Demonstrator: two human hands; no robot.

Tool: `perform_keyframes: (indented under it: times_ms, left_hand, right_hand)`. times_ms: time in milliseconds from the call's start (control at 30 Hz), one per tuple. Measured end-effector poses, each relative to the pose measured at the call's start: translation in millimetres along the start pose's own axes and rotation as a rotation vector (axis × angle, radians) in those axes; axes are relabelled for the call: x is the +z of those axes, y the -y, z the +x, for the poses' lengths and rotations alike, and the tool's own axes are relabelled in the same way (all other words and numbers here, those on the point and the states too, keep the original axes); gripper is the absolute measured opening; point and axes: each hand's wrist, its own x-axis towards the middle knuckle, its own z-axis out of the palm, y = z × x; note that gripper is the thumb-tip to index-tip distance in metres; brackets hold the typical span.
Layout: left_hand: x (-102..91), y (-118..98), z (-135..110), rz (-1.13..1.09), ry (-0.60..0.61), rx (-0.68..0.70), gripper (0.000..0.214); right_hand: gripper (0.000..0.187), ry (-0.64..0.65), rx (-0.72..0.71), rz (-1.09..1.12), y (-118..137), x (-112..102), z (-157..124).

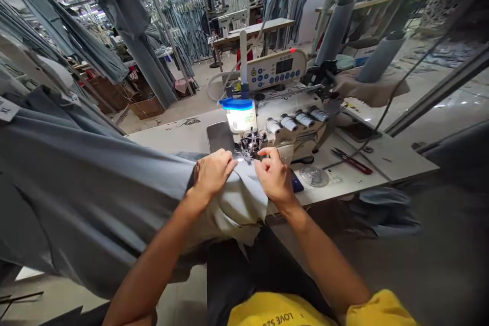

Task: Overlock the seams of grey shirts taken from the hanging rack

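A large grey-blue garment point(95, 193) drapes from the left across the table to an overlock sewing machine point(294, 127). My left hand point(212, 173) rests on the fabric with its fingers curled, pressing it flat just left of the presser foot point(252, 142). To the right of the foot, my right hand point(273, 175) pinches the fabric edge between thumb and fingers. The cloth under both hands is lit by the machine's lamp.
A control panel point(275, 69) and tall thread cones point(336, 28) stand behind the machine. Red-handled snips point(352, 161) and a round clear lid point(314, 176) lie on the white table point(397, 158) at right. Hanging grey garments point(126, 15) fill the left and back.
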Motion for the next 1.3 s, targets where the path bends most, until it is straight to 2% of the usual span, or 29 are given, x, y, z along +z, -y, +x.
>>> perform_keyframes:
  times_ms: [133, 200, 267, 300, 367, 400, 467, 533, 633, 700, 800, 900, 1033, 1133, 1233, 1300]
  left_hand:
    - [11.7, 11.4, 13.9, -0.011, 0.032, -0.079, 0.026]
    - [13.5, 14.7, 14.5, -0.012, 0.010, -0.070, 0.026]
    - [14.8, 15.9, 13.8, -0.008, -0.012, -0.036, 0.027]
    - [15.4, 15.8, 13.3, -0.001, -0.022, -0.015, 0.027]
    - [15.1, 13.8, 11.0, 0.020, -0.042, 0.033, 0.027]
    - [13.6, 12.1, 8.3, 0.020, -0.060, 0.067, 0.026]
    - [6.5, 7.9, -2.2, -0.042, -0.131, 0.167, 0.026]
    - [-5.5, 4.5, -19.8, -0.170, -0.181, 0.309, 0.029]
    - [-26.1, 5.9, -51.3, -0.284, -0.099, 0.443, 0.028]
    - [-37.0, 10.7, -67.9, -0.284, -0.034, 0.399, 0.025]
    - [-45.7, 17.5, -82.5, -0.330, -0.016, 0.296, 0.024]
    - [-48.0, 19.9, -88.7, -0.381, 0.002, 0.271, 0.025]
    - [-50.8, 20.4, -89.2, -0.431, -0.036, 0.184, 0.026]
    - [-57.5, 24.6, -87.4, -0.438, -0.022, 0.205, 0.036]
    - [-69.0, 35.7, -90.1, -0.309, 0.150, 0.274, 0.057]
    - [-80.1, 45.8, -95.0, -0.168, 0.273, 0.192, 0.057]
  right_hand:
    - [0.017, -0.059, -0.032, -0.148, -1.6, 9.1, 10.9]
    - [0.018, -0.138, -0.109, -0.119, -1.4, 7.9, -2.1]
    - [0.019, -0.153, -0.269, -0.042, -0.5, 10.6, -29.2]
    - [0.019, -0.104, -0.361, -0.011, 0.1, 14.7, -46.2]
    - [0.016, 0.113, -0.477, -0.002, 1.3, 28.1, -80.4]
    - [0.015, 0.237, -0.472, -0.029, 1.4, 35.7, -94.3]
    - [0.014, 0.396, -0.425, -0.004, 0.6, 47.6, -110.9]
    - [0.016, 0.456, -0.379, 0.111, -0.1, 50.9, -112.4]
    - [0.017, 0.472, -0.333, 0.286, 3.1, 47.6, -102.2]
    - [0.018, 0.510, -0.324, 0.264, 8.4, 50.9, -98.7]
    - [0.015, 0.557, -0.349, 0.138, 18.4, 66.9, -103.3]
    - [0.013, 0.544, -0.358, 0.159, 27.7, 81.4, -108.3]
    - [0.017, 0.530, -0.298, 0.250, 40.1, 86.7, -102.5]
    - [0.022, 0.532, -0.287, 0.338, 52.0, 76.9, -96.1]
    - [0.024, 0.395, -0.225, 0.554, 61.6, 52.6, -90.1]
    - [0.024, 0.371, -0.131, 0.703, 63.2, 33.7, -84.0]
